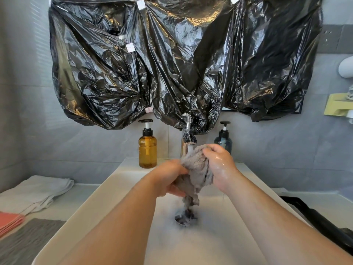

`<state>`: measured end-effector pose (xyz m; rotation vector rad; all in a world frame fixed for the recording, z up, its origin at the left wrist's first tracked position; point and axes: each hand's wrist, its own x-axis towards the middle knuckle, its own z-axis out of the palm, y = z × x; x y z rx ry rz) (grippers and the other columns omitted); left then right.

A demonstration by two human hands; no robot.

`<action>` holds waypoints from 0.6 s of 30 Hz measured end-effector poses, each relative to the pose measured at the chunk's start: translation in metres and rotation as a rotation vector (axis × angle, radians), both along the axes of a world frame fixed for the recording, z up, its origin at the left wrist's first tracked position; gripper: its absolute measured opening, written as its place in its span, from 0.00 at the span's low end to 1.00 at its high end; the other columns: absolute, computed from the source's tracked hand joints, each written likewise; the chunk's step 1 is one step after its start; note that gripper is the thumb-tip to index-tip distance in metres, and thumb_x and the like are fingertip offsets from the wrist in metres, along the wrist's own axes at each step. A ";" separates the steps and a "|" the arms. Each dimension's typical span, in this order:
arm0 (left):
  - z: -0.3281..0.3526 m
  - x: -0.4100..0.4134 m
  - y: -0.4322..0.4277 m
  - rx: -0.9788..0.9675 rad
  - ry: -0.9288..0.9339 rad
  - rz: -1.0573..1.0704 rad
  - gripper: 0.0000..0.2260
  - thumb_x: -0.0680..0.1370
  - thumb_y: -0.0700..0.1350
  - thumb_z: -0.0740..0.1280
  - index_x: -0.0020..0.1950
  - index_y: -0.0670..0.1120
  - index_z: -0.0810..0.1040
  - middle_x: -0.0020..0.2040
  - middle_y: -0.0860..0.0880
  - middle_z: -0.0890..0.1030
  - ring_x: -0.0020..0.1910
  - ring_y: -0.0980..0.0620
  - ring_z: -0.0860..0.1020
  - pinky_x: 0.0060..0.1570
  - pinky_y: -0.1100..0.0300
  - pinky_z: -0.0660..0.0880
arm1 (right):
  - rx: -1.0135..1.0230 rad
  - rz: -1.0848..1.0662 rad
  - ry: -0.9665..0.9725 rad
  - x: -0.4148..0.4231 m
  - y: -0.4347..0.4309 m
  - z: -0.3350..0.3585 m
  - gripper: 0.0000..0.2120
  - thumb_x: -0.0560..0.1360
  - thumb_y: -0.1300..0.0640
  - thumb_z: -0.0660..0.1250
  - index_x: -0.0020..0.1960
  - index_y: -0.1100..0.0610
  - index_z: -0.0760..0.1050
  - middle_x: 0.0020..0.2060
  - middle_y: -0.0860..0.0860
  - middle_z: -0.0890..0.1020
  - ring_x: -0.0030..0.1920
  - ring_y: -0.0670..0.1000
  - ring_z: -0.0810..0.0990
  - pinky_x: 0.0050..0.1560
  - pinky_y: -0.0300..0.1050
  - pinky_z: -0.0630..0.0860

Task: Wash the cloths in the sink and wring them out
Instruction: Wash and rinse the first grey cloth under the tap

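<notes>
A wet grey cloth (196, 167) is bunched between both my hands above the white sink (107, 199). My left hand (170, 178) grips its lower left part. My right hand (219, 165) grips its upper right part, just under the chrome faucet (186, 142), which runs water onto the cloth. The cloth's tail hangs down and drips toward the drain (186, 219). On the counter at left lie a white folded cloth (36, 192), a pink cloth (9, 222) and a grey ribbed cloth (24, 243).
An amber pump bottle (147, 150) stands left of the faucet and a dark blue pump bottle (223, 140) right of it. Black plastic sheeting (172, 64) covers the wall above. A black object (321, 222) lies at the right of the sink.
</notes>
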<state>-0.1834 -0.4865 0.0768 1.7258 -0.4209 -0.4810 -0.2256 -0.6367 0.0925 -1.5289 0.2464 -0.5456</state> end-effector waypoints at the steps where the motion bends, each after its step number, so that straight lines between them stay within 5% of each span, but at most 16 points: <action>1: 0.000 0.002 -0.001 -0.144 0.064 0.033 0.12 0.81 0.36 0.61 0.63 0.43 0.76 0.54 0.39 0.84 0.50 0.40 0.84 0.47 0.44 0.84 | 0.014 -0.003 0.086 -0.001 0.000 -0.002 0.07 0.82 0.58 0.63 0.47 0.53 0.77 0.46 0.56 0.84 0.49 0.57 0.83 0.56 0.58 0.81; 3: 0.002 0.003 -0.003 -0.440 0.201 0.104 0.15 0.79 0.32 0.59 0.63 0.39 0.76 0.55 0.37 0.83 0.53 0.38 0.83 0.49 0.43 0.83 | -0.012 0.035 0.279 -0.004 0.003 -0.012 0.09 0.81 0.52 0.66 0.46 0.56 0.80 0.43 0.56 0.85 0.47 0.57 0.83 0.59 0.58 0.80; 6: 0.002 0.002 -0.006 -0.661 0.319 0.142 0.16 0.76 0.29 0.55 0.60 0.35 0.76 0.53 0.36 0.83 0.51 0.37 0.82 0.49 0.43 0.82 | 0.034 0.206 0.475 -0.002 0.007 -0.025 0.31 0.72 0.31 0.67 0.49 0.61 0.84 0.45 0.59 0.86 0.51 0.61 0.83 0.57 0.58 0.77; 9: -0.001 0.004 -0.008 -0.752 0.337 0.178 0.12 0.78 0.36 0.57 0.55 0.34 0.77 0.48 0.37 0.85 0.48 0.39 0.84 0.50 0.45 0.81 | 0.265 0.340 0.374 0.004 0.008 -0.027 0.24 0.78 0.42 0.62 0.53 0.61 0.83 0.45 0.60 0.85 0.47 0.60 0.81 0.47 0.53 0.79; 12: -0.007 0.012 -0.014 -0.625 0.215 0.313 0.16 0.81 0.50 0.63 0.63 0.40 0.74 0.55 0.38 0.83 0.54 0.40 0.83 0.51 0.46 0.81 | 0.231 0.212 0.275 0.008 0.014 -0.030 0.10 0.77 0.58 0.57 0.50 0.59 0.75 0.35 0.56 0.81 0.30 0.50 0.76 0.28 0.40 0.70; 15: -0.014 0.016 -0.019 -0.482 0.036 0.390 0.10 0.84 0.49 0.61 0.62 0.47 0.73 0.56 0.40 0.80 0.54 0.42 0.82 0.54 0.45 0.81 | 0.065 0.245 0.294 0.010 0.027 -0.041 0.19 0.81 0.44 0.54 0.56 0.55 0.78 0.39 0.56 0.83 0.26 0.49 0.77 0.25 0.38 0.66; 18: -0.017 0.014 -0.021 -0.390 -0.015 0.328 0.11 0.85 0.50 0.59 0.61 0.45 0.75 0.53 0.40 0.82 0.52 0.43 0.83 0.53 0.44 0.81 | 0.059 0.200 0.238 0.014 0.038 -0.045 0.25 0.80 0.33 0.54 0.57 0.50 0.80 0.44 0.55 0.86 0.39 0.55 0.84 0.31 0.44 0.77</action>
